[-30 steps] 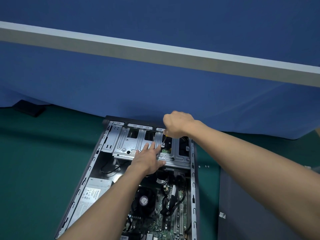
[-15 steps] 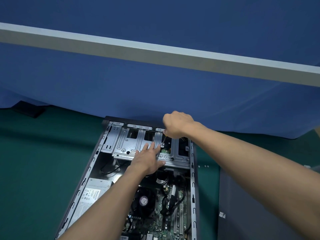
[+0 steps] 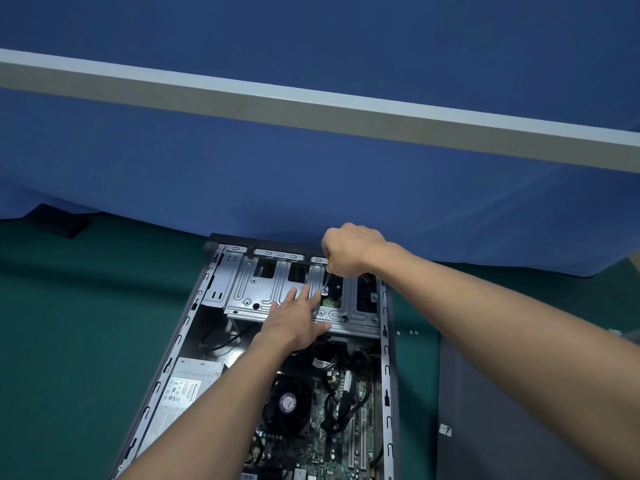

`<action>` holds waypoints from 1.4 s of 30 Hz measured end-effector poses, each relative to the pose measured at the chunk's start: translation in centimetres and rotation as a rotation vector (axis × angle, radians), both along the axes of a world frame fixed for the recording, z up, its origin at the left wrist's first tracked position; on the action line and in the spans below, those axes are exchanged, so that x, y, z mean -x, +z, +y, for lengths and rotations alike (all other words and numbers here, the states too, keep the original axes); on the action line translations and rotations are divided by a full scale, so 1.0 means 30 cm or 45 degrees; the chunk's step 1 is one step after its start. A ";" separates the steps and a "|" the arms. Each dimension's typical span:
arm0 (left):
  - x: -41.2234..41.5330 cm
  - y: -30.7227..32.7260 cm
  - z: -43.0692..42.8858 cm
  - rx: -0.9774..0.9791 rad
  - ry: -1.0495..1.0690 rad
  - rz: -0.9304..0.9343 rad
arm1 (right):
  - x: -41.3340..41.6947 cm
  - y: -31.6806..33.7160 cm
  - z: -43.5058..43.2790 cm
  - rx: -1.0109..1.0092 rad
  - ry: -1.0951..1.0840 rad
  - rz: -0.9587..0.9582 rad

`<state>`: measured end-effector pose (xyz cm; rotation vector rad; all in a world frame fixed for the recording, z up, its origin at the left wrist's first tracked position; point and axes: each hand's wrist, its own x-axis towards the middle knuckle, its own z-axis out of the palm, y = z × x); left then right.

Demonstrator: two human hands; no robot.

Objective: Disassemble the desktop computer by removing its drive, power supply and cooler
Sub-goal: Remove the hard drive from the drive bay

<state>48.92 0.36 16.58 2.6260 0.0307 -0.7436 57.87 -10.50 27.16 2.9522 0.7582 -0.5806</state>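
The open desktop case lies flat on a green mat. At its far end sits the silver drive cage. My left hand lies flat on the cage with straight fingers. My right hand grips a screwdriver, whose tip stands on a screw at the cage's right part. A green drive board shows through a cage opening. The power supply with its white label sits at the case's left. The cooler fan sits on the motherboard, partly behind my left forearm.
A blue cloth wall with a grey bar rises right behind the case. The removed grey side panel lies to the right. Small screws lie on the mat between case and panel. A dark object lies far left.
Both hands stay on the drive cage; only slight shifts of the right hand on the screwdriver are visible.
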 end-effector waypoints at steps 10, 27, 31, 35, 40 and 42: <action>0.001 -0.005 0.001 0.013 0.010 0.000 | -0.002 -0.017 -0.002 0.050 -0.034 -0.059; 0.003 -0.001 0.000 0.023 0.024 -0.012 | -0.015 -0.004 -0.009 -0.074 -0.003 0.098; 0.002 0.001 -0.003 0.019 0.022 -0.004 | -0.006 -0.016 -0.007 0.046 -0.066 0.014; 0.000 0.000 -0.002 0.005 0.016 0.002 | -0.006 -0.019 0.004 0.084 -0.033 -0.070; 0.000 -0.003 -0.001 0.013 0.025 -0.005 | -0.015 -0.005 -0.009 -0.027 -0.012 0.043; 0.000 -0.007 -0.001 0.024 0.029 -0.002 | -0.014 -0.008 -0.010 0.019 -0.012 0.055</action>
